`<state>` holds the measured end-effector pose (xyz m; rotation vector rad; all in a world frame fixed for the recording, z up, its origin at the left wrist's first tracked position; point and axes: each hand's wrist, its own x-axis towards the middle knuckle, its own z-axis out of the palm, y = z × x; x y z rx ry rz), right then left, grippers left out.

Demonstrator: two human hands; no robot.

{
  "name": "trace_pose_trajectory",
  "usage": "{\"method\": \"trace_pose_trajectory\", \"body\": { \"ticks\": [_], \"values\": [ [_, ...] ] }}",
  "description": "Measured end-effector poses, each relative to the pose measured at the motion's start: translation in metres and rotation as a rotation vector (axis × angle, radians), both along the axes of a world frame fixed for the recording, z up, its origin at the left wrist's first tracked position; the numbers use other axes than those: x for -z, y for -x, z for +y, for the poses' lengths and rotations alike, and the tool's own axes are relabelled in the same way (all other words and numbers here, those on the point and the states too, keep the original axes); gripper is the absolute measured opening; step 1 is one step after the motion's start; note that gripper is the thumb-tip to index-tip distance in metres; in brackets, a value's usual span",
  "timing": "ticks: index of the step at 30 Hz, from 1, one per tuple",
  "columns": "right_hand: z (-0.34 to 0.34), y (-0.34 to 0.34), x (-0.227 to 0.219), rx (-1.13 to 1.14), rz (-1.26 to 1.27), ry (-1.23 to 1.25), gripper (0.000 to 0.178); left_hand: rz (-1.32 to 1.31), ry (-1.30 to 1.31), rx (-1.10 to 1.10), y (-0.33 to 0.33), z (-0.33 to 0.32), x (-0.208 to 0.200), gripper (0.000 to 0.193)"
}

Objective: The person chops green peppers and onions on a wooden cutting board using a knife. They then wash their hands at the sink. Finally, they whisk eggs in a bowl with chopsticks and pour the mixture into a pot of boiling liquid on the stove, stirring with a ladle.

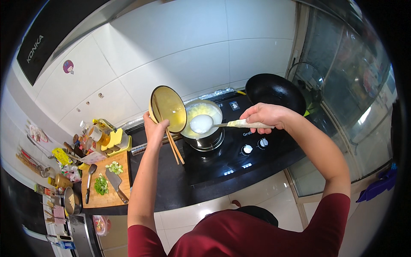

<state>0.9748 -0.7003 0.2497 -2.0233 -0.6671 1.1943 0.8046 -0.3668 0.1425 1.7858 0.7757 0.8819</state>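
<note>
My left hand (155, 129) is closed on a yellowish bowl (174, 109) with a dark rim, tipped on its side toward the pot. A pair of wooden chopsticks (174, 149) is held along with it, their ends sticking out below the hand. The steel pot (204, 142) stands on the stove and holds pale liquid with yellow pieces that look like egg. My right hand (264, 116) is wrapped round the pale handle of a ladle (201, 124). Its bowl is over the pot and looks whitish; whether it touches the liquid I cannot tell.
A black wok (276, 92) sits on the right of the stove (231, 150), a glass lid (311, 81) behind it. On the left, a cutting board (96, 198) carries a cleaver (115, 183), a dark spoon (90, 180) and chopped greens (101, 185). Bottles (100, 136) stand behind the board.
</note>
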Motion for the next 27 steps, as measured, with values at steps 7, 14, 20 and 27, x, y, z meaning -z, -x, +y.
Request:
{"method": "trace_pose_trajectory", "body": {
  "ticks": [7,14,20,27],
  "values": [
    [-0.008,0.004,-0.033,0.049,-0.050,-0.065,0.030,-0.044,0.096,0.038,-0.007,0.003,0.007,0.070],
    [0.015,0.011,-0.057,0.004,-0.092,-0.135,0.036,-0.167,0.527,0.230,-0.017,-0.018,0.006,0.060],
    [0.035,0.024,-0.041,-0.098,-0.448,-0.138,0.040,-0.092,0.738,0.370,-0.021,-0.020,0.001,0.057],
    [0.031,0.045,-0.037,-0.068,-0.404,-0.128,0.038,-0.124,0.730,0.329,-0.020,-0.023,0.000,0.052]
  ]
}}
